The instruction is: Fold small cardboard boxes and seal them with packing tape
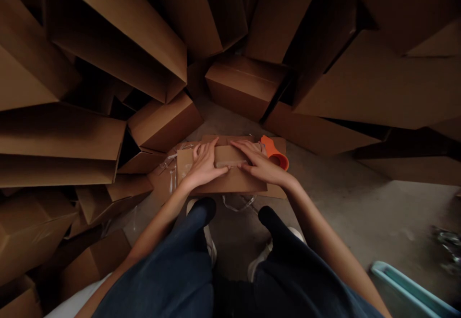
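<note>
A small cardboard box [240, 182] lies in front of my feet, with a strip of clear tape [227, 163] along the middle of its top. My left hand [206, 165] rests on the left part of the top, fingers spread and thumb pointing inward. On the right part lies my right hand [257, 162], its fingers stretched out and its thumb near the left one. An orange tape dispenser [276, 154] sits right beside my right hand; whether its outer fingers touch it, I cannot tell.
Flattened cardboard [277, 190] with scraps of clear tape [173, 179] lies under the box. Large cardboard boxes [118, 30] crowd the left, back and right [382, 78]. A light-blue plastic item [406, 284] and a shiny crumpled heap [448, 246] lie on the floor at right.
</note>
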A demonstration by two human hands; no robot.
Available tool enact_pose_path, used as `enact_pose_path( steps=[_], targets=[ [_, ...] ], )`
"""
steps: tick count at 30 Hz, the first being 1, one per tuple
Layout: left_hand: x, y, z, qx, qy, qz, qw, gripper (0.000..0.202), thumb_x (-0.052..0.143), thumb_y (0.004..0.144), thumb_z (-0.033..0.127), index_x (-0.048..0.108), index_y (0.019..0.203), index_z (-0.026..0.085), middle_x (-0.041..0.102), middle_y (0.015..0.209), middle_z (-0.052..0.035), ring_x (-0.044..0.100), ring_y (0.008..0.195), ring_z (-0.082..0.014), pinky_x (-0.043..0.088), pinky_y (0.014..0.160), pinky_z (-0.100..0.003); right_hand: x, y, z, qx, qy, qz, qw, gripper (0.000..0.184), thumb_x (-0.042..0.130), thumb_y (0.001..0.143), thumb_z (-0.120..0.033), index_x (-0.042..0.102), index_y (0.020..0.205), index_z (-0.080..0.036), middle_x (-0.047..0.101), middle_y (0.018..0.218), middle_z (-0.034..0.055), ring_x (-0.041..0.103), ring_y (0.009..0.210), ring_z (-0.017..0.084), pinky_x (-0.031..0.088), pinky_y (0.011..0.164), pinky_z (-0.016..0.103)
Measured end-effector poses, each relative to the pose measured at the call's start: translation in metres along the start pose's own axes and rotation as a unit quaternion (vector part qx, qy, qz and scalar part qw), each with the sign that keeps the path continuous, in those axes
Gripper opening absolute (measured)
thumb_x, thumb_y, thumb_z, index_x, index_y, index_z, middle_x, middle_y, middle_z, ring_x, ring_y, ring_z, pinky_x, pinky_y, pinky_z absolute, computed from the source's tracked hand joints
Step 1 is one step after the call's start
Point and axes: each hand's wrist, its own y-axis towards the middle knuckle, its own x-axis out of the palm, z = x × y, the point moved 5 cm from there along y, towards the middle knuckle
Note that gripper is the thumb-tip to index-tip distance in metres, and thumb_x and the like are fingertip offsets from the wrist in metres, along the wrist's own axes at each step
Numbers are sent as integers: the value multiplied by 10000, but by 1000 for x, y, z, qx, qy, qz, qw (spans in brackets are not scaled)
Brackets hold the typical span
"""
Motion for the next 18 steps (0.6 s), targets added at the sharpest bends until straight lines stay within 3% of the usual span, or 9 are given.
enact_pose_path(
  steps=[12, 18],
  targets=[
    [-4, -3, -3, 23, -45, -10, 999, 861, 623, 787, 353, 173, 1497, 165, 384, 1511, -174, 318, 1417, -317, 118, 1173, -506, 2, 0, 0, 10, -21, -5, 1000, 654, 460, 832, -214, 351, 1476, -246, 388, 1533, 88, 263, 1455, 279, 89, 1188, 623],
    [-7, 0, -13, 39, -100, -65, 992, 895, 616, 763, 328, 152, 1509, 158, 428, 1473, -178, 332, 1402, -314, 116, 1173, -515, 3, -1, 1, -1, -19, -5, 1000, 666, 456, 839, -218, 329, 1487, -303, 384, 1536, 64, 269, 1451, 298, 134, 1177, 641]
  ],
)
